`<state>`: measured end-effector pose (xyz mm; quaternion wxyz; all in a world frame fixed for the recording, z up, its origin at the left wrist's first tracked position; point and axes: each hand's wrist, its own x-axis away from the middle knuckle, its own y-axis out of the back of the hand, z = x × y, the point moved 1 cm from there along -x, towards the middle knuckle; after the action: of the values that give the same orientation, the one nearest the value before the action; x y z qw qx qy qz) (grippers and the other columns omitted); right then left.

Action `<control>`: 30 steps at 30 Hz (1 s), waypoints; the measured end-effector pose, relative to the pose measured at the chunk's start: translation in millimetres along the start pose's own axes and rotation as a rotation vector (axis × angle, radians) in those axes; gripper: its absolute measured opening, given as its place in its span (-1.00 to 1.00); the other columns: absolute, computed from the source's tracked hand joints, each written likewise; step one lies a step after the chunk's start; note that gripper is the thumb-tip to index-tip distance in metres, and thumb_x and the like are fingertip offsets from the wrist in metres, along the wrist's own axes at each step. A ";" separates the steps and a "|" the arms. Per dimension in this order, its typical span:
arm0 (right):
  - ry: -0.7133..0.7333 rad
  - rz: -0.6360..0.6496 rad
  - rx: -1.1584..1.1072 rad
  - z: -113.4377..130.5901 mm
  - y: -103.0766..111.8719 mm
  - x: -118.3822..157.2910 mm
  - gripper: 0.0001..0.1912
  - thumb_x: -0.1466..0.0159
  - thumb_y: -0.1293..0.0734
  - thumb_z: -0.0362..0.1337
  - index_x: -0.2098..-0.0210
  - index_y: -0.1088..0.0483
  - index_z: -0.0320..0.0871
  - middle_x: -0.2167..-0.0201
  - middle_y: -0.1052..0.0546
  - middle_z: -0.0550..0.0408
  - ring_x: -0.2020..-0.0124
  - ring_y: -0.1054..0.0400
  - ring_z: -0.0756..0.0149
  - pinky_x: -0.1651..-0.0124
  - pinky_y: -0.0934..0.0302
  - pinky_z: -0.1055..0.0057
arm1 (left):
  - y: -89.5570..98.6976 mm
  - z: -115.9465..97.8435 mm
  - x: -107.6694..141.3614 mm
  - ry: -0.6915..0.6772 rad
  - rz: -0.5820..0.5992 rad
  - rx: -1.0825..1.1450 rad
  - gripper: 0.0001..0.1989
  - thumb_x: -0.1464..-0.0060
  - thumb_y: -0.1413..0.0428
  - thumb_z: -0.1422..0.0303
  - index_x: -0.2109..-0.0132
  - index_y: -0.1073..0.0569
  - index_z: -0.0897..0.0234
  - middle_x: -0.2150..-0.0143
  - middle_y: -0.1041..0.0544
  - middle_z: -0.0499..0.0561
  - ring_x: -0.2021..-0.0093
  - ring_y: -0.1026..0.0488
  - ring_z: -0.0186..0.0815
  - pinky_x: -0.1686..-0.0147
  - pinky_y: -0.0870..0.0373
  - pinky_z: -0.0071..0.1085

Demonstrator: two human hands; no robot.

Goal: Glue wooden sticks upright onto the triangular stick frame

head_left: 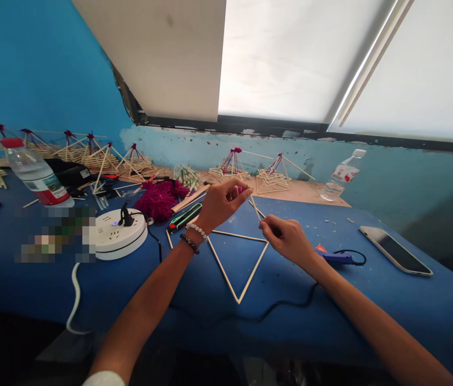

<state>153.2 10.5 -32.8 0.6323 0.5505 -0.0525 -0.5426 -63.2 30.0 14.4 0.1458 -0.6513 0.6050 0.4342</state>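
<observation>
My right hand (284,236) pinches the lower end of a thin wooden stick (255,209), which tilts up toward my left hand. My left hand (224,202) is closed, its fingertips at the stick's upper end. A small purple bit (240,189) shows between the left thumb and finger; whether it is held is unclear. Below both hands, a triangle of wooden sticks (223,268) lies flat on the blue table (290,332). Another stick (169,239) lies left of it, partly hidden by my left arm. Beside my right wrist is a blue tool (336,258) with an orange tip and black cord.
A white round power strip (117,236), purple yarn (162,199) and a green-black utility knife (185,217) lie left. Stick pyramids (232,166) with purple tips line the back. Bottles (41,179) stand at both sides. A phone (395,249) lies right; a black cord crosses the front.
</observation>
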 end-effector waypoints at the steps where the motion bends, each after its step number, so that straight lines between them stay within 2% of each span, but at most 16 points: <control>1: -0.003 0.002 0.000 0.0 0.3 0.0 -0.70 -0.41 -0.21 -0.11 0.37 -0.41 -0.10 0.66 -0.32 0.25 0.63 -0.13 0.43 0.44 0.01 0.43 | 0.0 -0.1 0.0 -0.003 -0.001 0.002 -0.81 -0.26 -0.21 0.21 0.24 -0.55 0.24 0.61 -0.24 -0.22 0.57 -0.15 -0.47 0.51 -0.06 -0.47; 8: -0.081 -0.106 -0.078 -2.1 6.0 -0.6 -0.78 -0.42 -0.20 -0.15 0.17 -0.42 -0.11 0.65 -0.36 0.28 0.65 -0.09 0.42 0.47 0.00 0.44 | 0.1 -0.4 0.1 0.016 0.007 0.003 -0.79 -0.27 -0.21 0.19 0.25 -0.55 0.24 0.62 -0.23 -0.22 0.58 -0.15 -0.46 0.52 -0.06 -0.47; 11: -0.088 -0.102 -0.098 -1.9 5.9 -0.7 -0.78 -0.41 -0.21 -0.15 0.13 -0.42 -0.11 0.65 -0.35 0.29 0.65 -0.07 0.42 0.48 0.02 0.44 | 0.2 -0.7 0.0 0.015 0.010 0.003 -0.79 -0.27 -0.21 0.19 0.24 -0.55 0.24 0.61 -0.25 -0.21 0.57 -0.16 -0.47 0.52 -0.06 -0.47; 17: -0.085 -0.065 -0.114 0.5 4.6 -0.4 -0.83 -0.39 -0.23 -0.13 0.26 -0.33 -0.08 0.66 -0.28 0.31 0.63 -0.06 0.43 0.48 0.02 0.45 | -0.2 0.1 -0.1 0.003 0.002 0.007 -0.79 -0.26 -0.22 0.19 0.25 -0.54 0.23 0.63 -0.20 -0.23 0.58 -0.13 -0.46 0.53 -0.05 -0.46; 22: -0.039 -0.032 -0.092 1.1 5.8 -1.0 -0.78 -0.41 -0.21 -0.13 0.21 -0.40 -0.10 0.64 -0.32 0.30 0.62 -0.08 0.44 0.45 -0.01 0.45 | -0.6 0.6 0.1 0.006 0.000 0.016 -0.79 -0.26 -0.22 0.19 0.25 -0.55 0.23 0.62 -0.23 -0.22 0.58 -0.14 -0.47 0.53 -0.04 -0.46; 26: 0.003 -0.034 -0.041 -0.1 5.7 -1.0 -0.68 -0.42 -0.22 -0.12 0.42 -0.35 -0.11 0.66 -0.26 0.28 0.62 -0.07 0.46 0.45 0.02 0.44 | -0.3 -0.5 0.2 0.009 0.001 0.005 -0.79 -0.26 -0.22 0.19 0.24 -0.55 0.23 0.62 -0.24 -0.22 0.58 -0.14 -0.47 0.53 -0.05 -0.46; 30: 0.015 -0.011 -0.050 -1.2 4.6 -0.4 -0.73 -0.43 -0.22 -0.14 0.30 -0.46 -0.12 0.65 -0.30 0.29 0.63 -0.11 0.47 0.44 0.00 0.45 | 0.2 -1.9 0.1 0.002 -0.001 0.006 -0.81 -0.26 -0.22 0.21 0.25 -0.55 0.24 0.61 -0.25 -0.22 0.57 -0.14 -0.47 0.52 -0.05 -0.46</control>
<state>156.8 10.7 -29.6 0.6433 0.5390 -0.0312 -0.5428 -62.6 28.6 15.5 0.1474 -0.6517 0.6060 0.4316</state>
